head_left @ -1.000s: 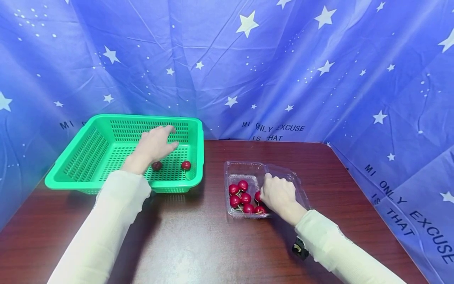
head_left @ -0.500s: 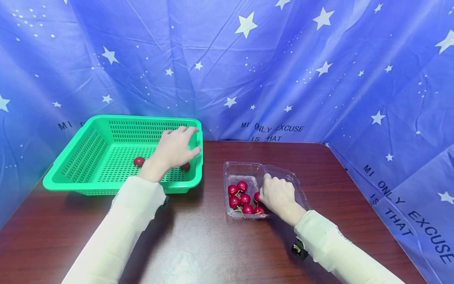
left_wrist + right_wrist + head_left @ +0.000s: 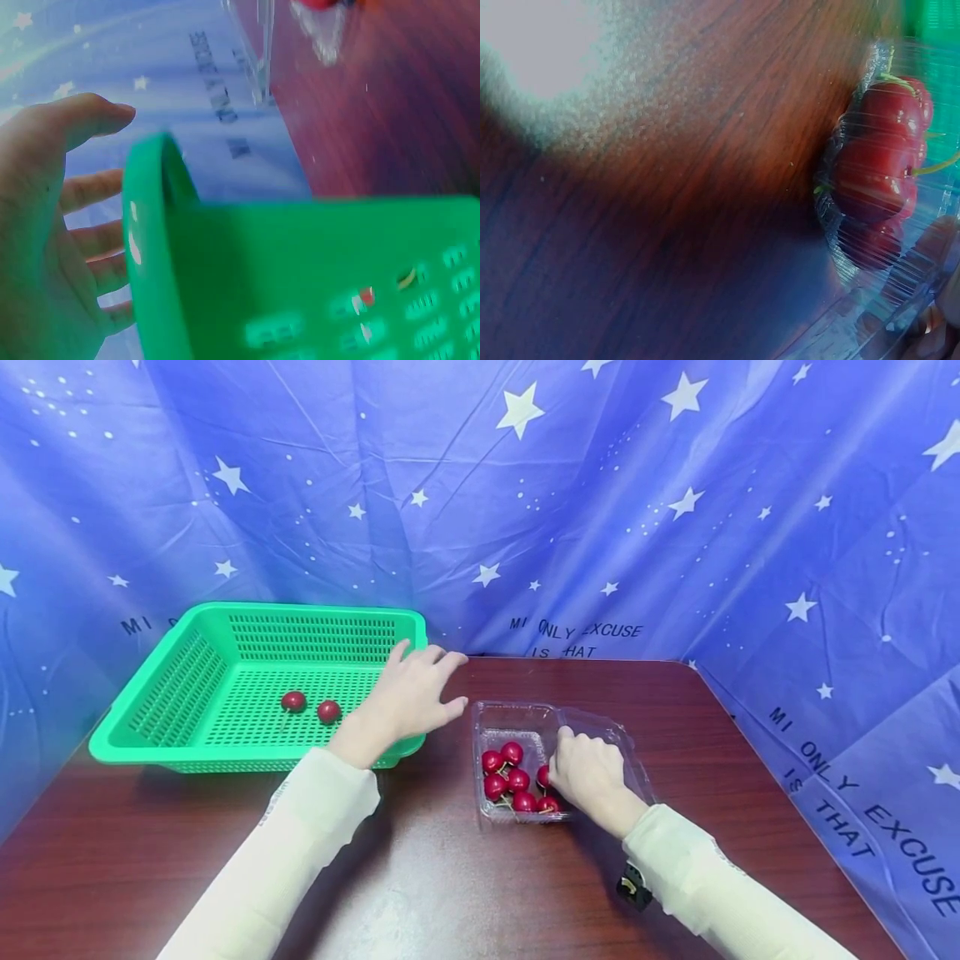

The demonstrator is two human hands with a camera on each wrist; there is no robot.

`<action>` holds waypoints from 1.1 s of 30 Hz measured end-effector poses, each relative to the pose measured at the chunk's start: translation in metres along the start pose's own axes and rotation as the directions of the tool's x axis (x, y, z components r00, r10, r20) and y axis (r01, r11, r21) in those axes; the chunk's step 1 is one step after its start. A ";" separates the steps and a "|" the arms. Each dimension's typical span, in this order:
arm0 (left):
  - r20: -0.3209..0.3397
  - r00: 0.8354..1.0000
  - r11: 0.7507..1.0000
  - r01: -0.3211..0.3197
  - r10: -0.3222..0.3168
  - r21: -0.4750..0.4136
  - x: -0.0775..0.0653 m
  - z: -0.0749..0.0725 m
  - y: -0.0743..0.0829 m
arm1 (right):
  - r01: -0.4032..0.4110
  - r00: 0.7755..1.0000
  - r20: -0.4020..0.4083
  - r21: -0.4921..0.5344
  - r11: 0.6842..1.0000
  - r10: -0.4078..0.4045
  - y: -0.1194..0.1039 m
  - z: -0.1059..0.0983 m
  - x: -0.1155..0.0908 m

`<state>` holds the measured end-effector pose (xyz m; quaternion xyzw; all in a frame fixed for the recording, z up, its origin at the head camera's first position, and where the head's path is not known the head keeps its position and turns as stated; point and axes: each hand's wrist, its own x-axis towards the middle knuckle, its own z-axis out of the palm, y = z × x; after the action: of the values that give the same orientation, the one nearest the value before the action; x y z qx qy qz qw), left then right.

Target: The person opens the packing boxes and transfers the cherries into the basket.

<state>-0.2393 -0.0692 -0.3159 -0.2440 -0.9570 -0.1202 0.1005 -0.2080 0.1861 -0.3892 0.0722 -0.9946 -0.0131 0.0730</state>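
Note:
My left hand (image 3: pixel 411 692) is above the right edge of a green plastic basket (image 3: pixel 202 753), its fingers spread and nothing held. The left wrist view has that hand (image 3: pixel 45 217) beside the basket's rim (image 3: pixel 150 255). Two red cherries (image 3: pixel 293 701) lie on the basket floor. To the right stands a clear plastic box (image 3: pixel 517 718) with several stemmed cherries (image 3: pixel 517 779) in it. My right hand (image 3: pixel 592 770) grips the box's right side, where the clear lid (image 3: pixel 628 747) folds outward; its fingertips are mostly hidden in the head view. Cherries (image 3: pixel 874 176) show through the box wall in the right wrist view.
Both containers stand on a dark red wooden table (image 3: pixel 420 877), with a gap between them. A blue curtain (image 3: pixel 450 510) with white stars hangs behind the table and along its sides.
My left hand has moved right, from over the basket's middle to its right edge, uncovering the two cherries. The right hand and the plastic box stay in place.

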 end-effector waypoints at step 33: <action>0.006 0.979 0.965 -0.202 0.204 0.170 -0.005 0.074 0.055 | 0.005 1.000 -0.014 -0.003 1.000 -0.005 0.000 0.000 -0.001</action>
<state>-0.2183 -0.0040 -0.3780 -0.3306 -0.9332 -0.0288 0.1381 -0.2070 0.1861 -0.3890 0.0747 -0.9939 -0.0143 0.0803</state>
